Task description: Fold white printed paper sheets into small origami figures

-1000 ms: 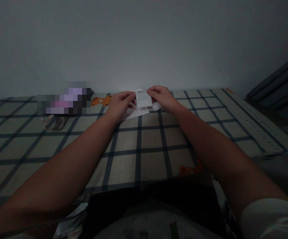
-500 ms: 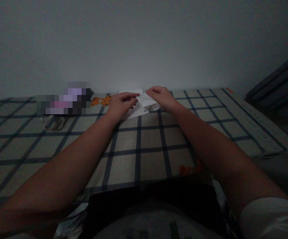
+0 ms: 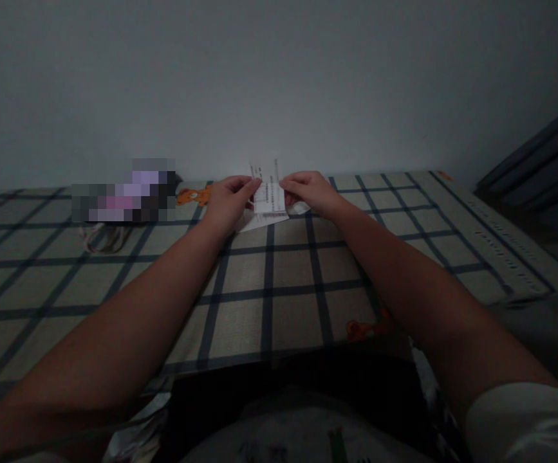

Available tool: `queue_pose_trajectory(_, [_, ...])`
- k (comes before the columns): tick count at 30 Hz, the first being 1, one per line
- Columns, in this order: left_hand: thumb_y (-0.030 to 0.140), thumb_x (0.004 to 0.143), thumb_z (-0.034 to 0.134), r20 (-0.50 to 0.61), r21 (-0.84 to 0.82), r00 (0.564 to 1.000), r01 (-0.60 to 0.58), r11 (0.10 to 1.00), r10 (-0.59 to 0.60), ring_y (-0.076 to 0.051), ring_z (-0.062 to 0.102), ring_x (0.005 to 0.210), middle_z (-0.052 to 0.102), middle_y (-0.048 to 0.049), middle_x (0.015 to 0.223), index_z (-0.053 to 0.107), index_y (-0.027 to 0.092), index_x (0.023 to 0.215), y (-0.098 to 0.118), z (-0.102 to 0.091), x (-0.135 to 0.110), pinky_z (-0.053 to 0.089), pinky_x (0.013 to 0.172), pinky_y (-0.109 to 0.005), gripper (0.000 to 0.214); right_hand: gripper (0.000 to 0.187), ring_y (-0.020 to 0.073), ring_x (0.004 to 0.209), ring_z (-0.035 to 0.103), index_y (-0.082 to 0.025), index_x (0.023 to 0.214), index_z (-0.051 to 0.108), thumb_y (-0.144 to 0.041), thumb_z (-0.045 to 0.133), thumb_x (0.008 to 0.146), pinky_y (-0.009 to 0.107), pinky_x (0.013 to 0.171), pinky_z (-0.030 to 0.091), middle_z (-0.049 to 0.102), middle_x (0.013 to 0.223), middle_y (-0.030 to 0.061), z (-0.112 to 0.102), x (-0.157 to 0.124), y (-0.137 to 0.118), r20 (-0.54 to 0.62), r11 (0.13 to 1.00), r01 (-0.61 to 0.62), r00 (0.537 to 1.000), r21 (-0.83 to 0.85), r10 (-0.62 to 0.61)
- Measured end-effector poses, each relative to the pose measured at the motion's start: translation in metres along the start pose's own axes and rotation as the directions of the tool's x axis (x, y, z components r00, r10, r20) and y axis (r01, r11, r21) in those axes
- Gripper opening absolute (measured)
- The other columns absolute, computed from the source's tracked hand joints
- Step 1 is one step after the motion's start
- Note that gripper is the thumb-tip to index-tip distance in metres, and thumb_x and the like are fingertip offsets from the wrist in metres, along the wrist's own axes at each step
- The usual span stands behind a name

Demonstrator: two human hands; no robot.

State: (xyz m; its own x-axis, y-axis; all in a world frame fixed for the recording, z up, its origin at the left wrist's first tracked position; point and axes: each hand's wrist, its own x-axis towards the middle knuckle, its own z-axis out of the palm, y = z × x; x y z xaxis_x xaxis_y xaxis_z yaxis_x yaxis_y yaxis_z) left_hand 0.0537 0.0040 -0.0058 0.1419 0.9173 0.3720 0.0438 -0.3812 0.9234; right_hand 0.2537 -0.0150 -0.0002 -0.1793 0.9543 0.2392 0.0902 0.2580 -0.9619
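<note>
A small printed paper slip (image 3: 266,188) stands nearly upright, held just above the far edge of a checked cloth (image 3: 288,308) and close to the pale wall (image 3: 279,77). The left hand (image 3: 229,204) pinches the slip's left edge between thumb and fingertips, fingers curled in tight. The right hand (image 3: 311,191) grips the right edge the same way, so the slip is held taut between the two. Lines of dark print run down its face, too small to read in the dim light.

Under the slip a white sheet (image 3: 265,220) lies flat on the cloth, its left corner tucked beneath the left hand. A small white scrap (image 3: 300,208) shows just below the right hand's fingers; it is possibly another folded paper.

An orange cartoon print (image 3: 192,195) marks the cloth just left of the left hand. Further left a pale looped cord (image 3: 105,236) rests on the cloth. A dark slanted panel (image 3: 539,167) leans at the far right, well apart from both hands.
</note>
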Motion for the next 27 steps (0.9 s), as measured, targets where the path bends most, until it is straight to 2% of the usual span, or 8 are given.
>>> queue_pose_trajectory(3, [0.034, 0.078, 0.070, 0.017, -0.041, 1.000, 0.002, 0.999, -0.001, -0.010, 0.057, 0.057, 0.066, -0.0021, 0.069, 0.071, 0.015, 0.084, -0.001, 0.001, 0.001, 0.045, 0.049, -0.019, 0.020, 0.013, 0.0076, 0.059, 0.060, -0.013, 0.082, 0.068, -0.023, 0.063, 0.089, 0.019, 0.059, 0.050, 0.066, 0.067, 0.0010, 0.001, -0.001, -0.002, 0.000, 0.999, -0.002, 1.000, -0.042, 0.002])
queue_pose_trajectory(7, [0.027, 0.072, 0.075, -0.036, -0.079, 0.999, -0.001, 0.997, -0.002, -0.011, 0.058, 0.057, 0.065, 0.0006, 0.069, 0.066, 0.018, 0.096, -0.004, 0.002, 0.003, 0.045, 0.047, -0.019, 0.027, 0.013, 0.0073, 0.060, 0.059, -0.013, 0.080, 0.066, -0.022, 0.062, 0.089, 0.019, 0.059, 0.049, 0.064, 0.066, 0.0001, 0.003, -0.003, -0.006, 0.012, 0.998, 0.008, 1.000, -0.058, -0.007])
queue_pose_trajectory(10, [0.026, 0.068, 0.079, -0.036, -0.054, 0.999, 0.026, 0.998, -0.028, -0.011, 0.059, 0.059, 0.065, 0.0003, 0.069, 0.064, 0.017, 0.086, -0.003, 0.002, 0.002, 0.047, 0.049, -0.019, 0.025, 0.015, 0.0069, 0.060, 0.055, -0.013, 0.076, 0.063, -0.023, 0.064, 0.087, 0.019, 0.059, 0.047, 0.060, 0.064, -0.0019, 0.005, -0.005, -0.008, 0.021, 0.997, 0.026, 0.999, -0.073, -0.025])
queue_pose_trajectory(12, [0.029, 0.068, 0.079, 0.009, -0.052, 0.999, 0.054, 0.997, -0.054, -0.012, 0.062, 0.063, 0.067, -0.0015, 0.073, 0.066, 0.016, 0.083, -0.001, 0.003, 0.000, 0.051, 0.053, -0.021, 0.024, 0.018, 0.0067, 0.059, 0.053, -0.013, 0.073, 0.061, -0.024, 0.066, 0.086, 0.019, 0.058, 0.044, 0.057, 0.061, -0.0030, 0.005, -0.006, -0.009, 0.028, 0.995, 0.055, 0.998, -0.084, -0.053])
queue_pose_trajectory(15, [0.037, 0.073, 0.076, 0.122, -0.109, 0.989, 0.095, 0.989, -0.082, -0.016, 0.066, 0.076, 0.071, -0.0054, 0.087, 0.070, 0.015, 0.095, 0.002, 0.005, -0.004, 0.056, 0.063, -0.026, 0.032, 0.020, 0.0069, 0.059, 0.052, -0.013, 0.072, 0.060, -0.026, 0.068, 0.085, 0.019, 0.057, 0.042, 0.055, 0.060, -0.0035, 0.006, -0.007, -0.010, 0.039, 0.991, 0.088, 0.996, -0.098, -0.085])
queue_pose_trajectory(21, [0.047, 0.075, 0.075, 0.351, -0.136, 0.929, 0.177, 0.975, -0.120, -0.020, 0.068, 0.093, 0.072, -0.0111, 0.108, 0.069, 0.015, 0.113, 0.008, 0.006, -0.012, 0.056, 0.077, -0.031, 0.051, 0.022, 0.0070, 0.058, 0.054, -0.014, 0.071, 0.057, -0.024, 0.064, 0.089, 0.019, 0.056, 0.043, 0.057, 0.060, -0.0030, 0.011, -0.009, -0.015, 0.059, 0.993, 0.094, 0.994, -0.074, -0.090])
queue_pose_trajectory(24, [0.049, 0.073, 0.076, 0.410, -0.108, 0.905, 0.169, 0.980, -0.111, -0.021, 0.068, 0.096, 0.072, -0.0120, 0.110, 0.068, 0.015, 0.115, 0.011, 0.005, -0.014, 0.055, 0.080, -0.032, 0.054, 0.022, 0.0065, 0.057, 0.054, -0.015, 0.072, 0.055, -0.022, 0.061, 0.092, 0.018, 0.055, 0.044, 0.056, 0.058, -0.0036, 0.014, -0.010, -0.017, 0.070, 0.993, 0.083, 0.995, -0.080, -0.077])
queue_pose_trajectory(27, [0.050, 0.073, 0.076, 0.420, -0.110, 0.903, 0.156, 0.982, -0.097, -0.022, 0.068, 0.095, 0.072, -0.0121, 0.109, 0.069, 0.016, 0.113, 0.011, 0.005, -0.015, 0.054, 0.080, -0.031, 0.053, 0.023, 0.0064, 0.057, 0.054, -0.016, 0.073, 0.054, -0.023, 0.059, 0.093, 0.018, 0.055, 0.044, 0.055, 0.058, -0.0039, 0.015, -0.010, -0.017, 0.075, 0.991, 0.090, 0.994, -0.100, -0.083])
